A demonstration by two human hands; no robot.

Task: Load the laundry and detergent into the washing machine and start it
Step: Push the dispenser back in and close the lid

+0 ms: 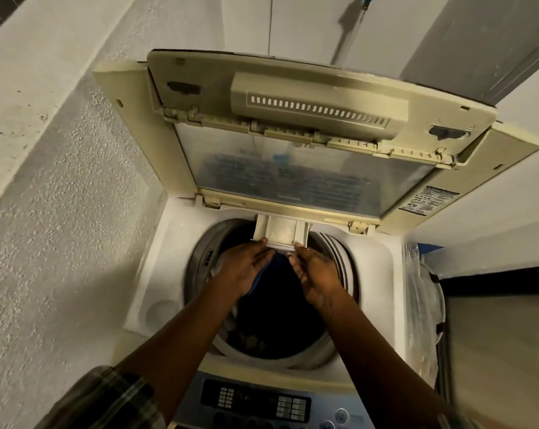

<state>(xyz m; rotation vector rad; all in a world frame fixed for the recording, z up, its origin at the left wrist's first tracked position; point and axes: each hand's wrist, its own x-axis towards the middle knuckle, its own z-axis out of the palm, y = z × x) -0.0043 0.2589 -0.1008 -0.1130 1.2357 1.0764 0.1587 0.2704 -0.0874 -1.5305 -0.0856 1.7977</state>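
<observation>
One detergent drawer point(281, 232) stands pulled out from the back rim of the washing machine point(157, 274), above dark laundry point(279, 289) in the drum point(200, 258). The left hand point(246, 269) touches its front left corner with straight fingers; the right hand point(316, 275) sets its thumb on the right corner, fingers loosely bent beneath, clasp not discernible. The lid point(293, 174) is folded up behind, the control panel point(256, 400) nearest the person.

Both arms outstretched, left hand point(246, 267), right hand point(316, 275), fingers forward
</observation>
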